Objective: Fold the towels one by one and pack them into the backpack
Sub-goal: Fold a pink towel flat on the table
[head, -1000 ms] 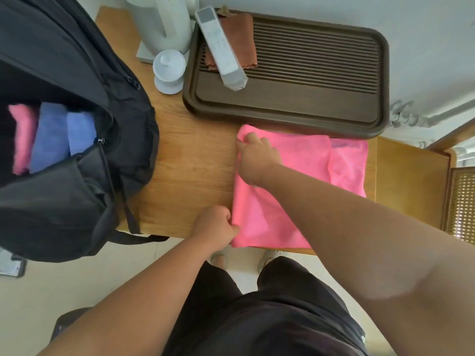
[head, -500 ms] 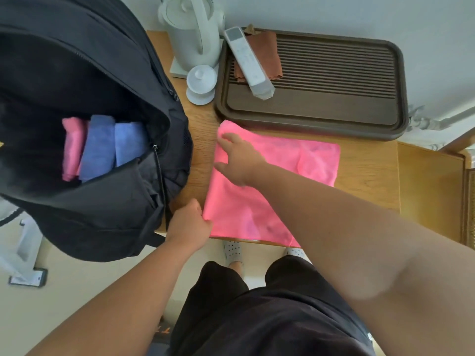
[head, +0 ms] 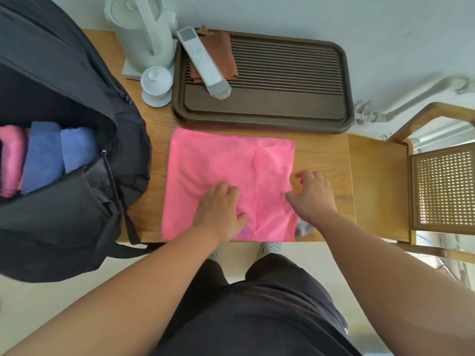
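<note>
A pink towel (head: 218, 163) lies flat on the wooden table (head: 321, 155), folded once with a seam running down its right part. My left hand (head: 221, 206) presses flat on the towel's near middle. My right hand (head: 312, 195) sits at the towel's right edge with fingers loosely spread, touching the cloth. The black backpack (head: 64, 214) stands open at the left, holding a pink folded towel (head: 11, 160) and two blue folded towels (head: 59, 155) side by side.
A dark slatted tray (head: 282, 111) with a brown cloth (head: 221, 57) and a white remote (head: 203, 62) lies behind the towel. A white kettle (head: 144, 29) and white lidded cup (head: 156, 86) stand at the back left. A wooden chair (head: 442, 186) stands to the right.
Both hands left the towel's left edge. My left hand now presses its near middle and my right hand has moved to its right edge. The camera view shifted left to right.
</note>
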A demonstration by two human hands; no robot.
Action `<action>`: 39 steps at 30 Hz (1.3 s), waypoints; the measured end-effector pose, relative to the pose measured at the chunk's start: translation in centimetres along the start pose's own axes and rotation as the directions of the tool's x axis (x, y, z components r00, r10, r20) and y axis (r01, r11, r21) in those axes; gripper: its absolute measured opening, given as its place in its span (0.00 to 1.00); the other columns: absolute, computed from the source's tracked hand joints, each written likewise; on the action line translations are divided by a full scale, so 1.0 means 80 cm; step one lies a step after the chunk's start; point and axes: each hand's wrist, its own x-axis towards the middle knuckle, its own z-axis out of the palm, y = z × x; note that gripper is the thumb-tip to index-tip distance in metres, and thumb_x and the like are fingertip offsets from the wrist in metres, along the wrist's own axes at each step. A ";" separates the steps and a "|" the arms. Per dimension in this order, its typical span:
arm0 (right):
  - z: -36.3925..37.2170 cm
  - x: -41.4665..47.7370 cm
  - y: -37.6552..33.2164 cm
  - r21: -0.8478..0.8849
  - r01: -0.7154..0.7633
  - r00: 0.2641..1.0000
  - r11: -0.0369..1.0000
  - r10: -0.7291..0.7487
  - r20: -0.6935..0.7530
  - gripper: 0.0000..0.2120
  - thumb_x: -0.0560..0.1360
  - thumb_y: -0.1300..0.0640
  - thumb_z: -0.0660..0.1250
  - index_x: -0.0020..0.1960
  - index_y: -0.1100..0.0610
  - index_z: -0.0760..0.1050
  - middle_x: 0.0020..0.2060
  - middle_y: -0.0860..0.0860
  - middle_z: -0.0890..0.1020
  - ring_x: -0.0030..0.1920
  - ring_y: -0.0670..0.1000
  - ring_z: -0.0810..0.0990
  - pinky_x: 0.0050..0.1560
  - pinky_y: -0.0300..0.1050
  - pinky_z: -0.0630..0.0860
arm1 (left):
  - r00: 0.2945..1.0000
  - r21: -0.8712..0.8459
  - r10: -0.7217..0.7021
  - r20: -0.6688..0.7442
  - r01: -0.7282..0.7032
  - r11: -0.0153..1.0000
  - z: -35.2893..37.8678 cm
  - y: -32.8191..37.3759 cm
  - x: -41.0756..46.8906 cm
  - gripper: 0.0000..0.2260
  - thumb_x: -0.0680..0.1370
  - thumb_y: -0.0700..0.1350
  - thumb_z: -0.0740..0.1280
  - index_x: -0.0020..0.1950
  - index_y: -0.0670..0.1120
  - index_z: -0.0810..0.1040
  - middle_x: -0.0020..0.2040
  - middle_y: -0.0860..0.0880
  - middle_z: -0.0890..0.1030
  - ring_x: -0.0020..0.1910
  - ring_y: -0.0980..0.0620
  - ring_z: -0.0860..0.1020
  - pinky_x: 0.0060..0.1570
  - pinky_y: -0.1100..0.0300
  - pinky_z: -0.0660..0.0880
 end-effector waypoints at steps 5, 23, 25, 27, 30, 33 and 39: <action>0.009 -0.004 0.060 -0.086 0.192 0.933 0.978 -0.155 0.325 0.47 0.59 0.38 0.71 0.76 0.44 0.61 0.63 0.49 0.68 0.65 0.55 0.67 0.65 0.55 0.71 | 0.994 0.086 0.113 0.002 -0.113 0.990 0.017 0.051 0.019 0.30 0.72 0.65 0.67 0.67 0.48 0.70 0.63 0.48 0.70 0.61 0.44 0.70 0.59 0.48 0.72; 0.025 0.044 0.022 0.175 0.481 0.826 0.859 -0.511 0.239 0.24 0.70 0.59 0.70 0.64 0.49 0.72 0.45 0.51 0.82 0.44 0.56 0.79 0.41 0.46 0.75 | 0.945 -0.365 -0.283 -0.162 0.209 0.907 0.039 0.103 0.050 0.09 0.79 0.44 0.64 0.41 0.42 0.76 0.42 0.47 0.77 0.43 0.44 0.74 0.47 0.48 0.72; 0.017 0.043 0.029 0.230 0.469 0.825 0.852 -0.516 0.230 0.17 0.71 0.61 0.68 0.57 0.48 0.75 0.40 0.45 0.81 0.42 0.53 0.78 0.40 0.43 0.73 | 0.942 -0.386 -0.296 -0.159 0.217 0.897 0.036 0.104 0.052 0.09 0.80 0.43 0.63 0.42 0.41 0.76 0.42 0.47 0.76 0.42 0.46 0.73 0.45 0.50 0.70; 0.008 0.044 0.037 0.237 0.483 0.815 0.843 -0.531 0.232 0.13 0.71 0.62 0.67 0.50 0.45 0.75 0.36 0.40 0.76 0.41 0.49 0.75 0.36 0.34 0.66 | 0.939 -0.410 -0.318 -0.134 0.240 0.880 0.031 0.104 0.052 0.09 0.82 0.42 0.62 0.43 0.41 0.74 0.42 0.48 0.75 0.42 0.48 0.72 0.42 0.55 0.64; -0.006 0.050 0.048 0.210 0.504 0.800 0.838 -0.545 0.252 0.11 0.72 0.60 0.71 0.52 0.50 0.79 0.40 0.44 0.78 0.43 0.49 0.74 0.35 0.31 0.63 | 0.950 -0.425 -0.295 -0.098 0.228 0.876 0.025 0.104 0.048 0.10 0.83 0.42 0.60 0.41 0.45 0.70 0.41 0.48 0.74 0.41 0.48 0.71 0.39 0.57 0.59; -0.016 0.054 0.058 0.144 0.513 0.797 0.846 -0.532 0.286 0.11 0.73 0.57 0.72 0.56 0.53 0.79 0.44 0.47 0.79 0.45 0.51 0.76 0.41 0.42 0.66 | 0.960 -0.442 -0.265 -0.091 0.200 0.875 0.023 0.105 0.044 0.11 0.84 0.43 0.59 0.41 0.47 0.68 0.41 0.49 0.74 0.41 0.48 0.70 0.40 0.57 0.59; -0.038 0.061 0.085 0.008 0.500 0.823 0.866 -0.479 0.307 0.11 0.72 0.56 0.68 0.54 0.49 0.80 0.44 0.49 0.83 0.46 0.55 0.79 0.46 0.49 0.76 | 0.946 -0.554 -0.318 -0.062 0.232 0.800 0.017 0.100 0.044 0.14 0.85 0.44 0.58 0.39 0.46 0.66 0.35 0.47 0.73 0.36 0.47 0.70 0.38 0.49 0.66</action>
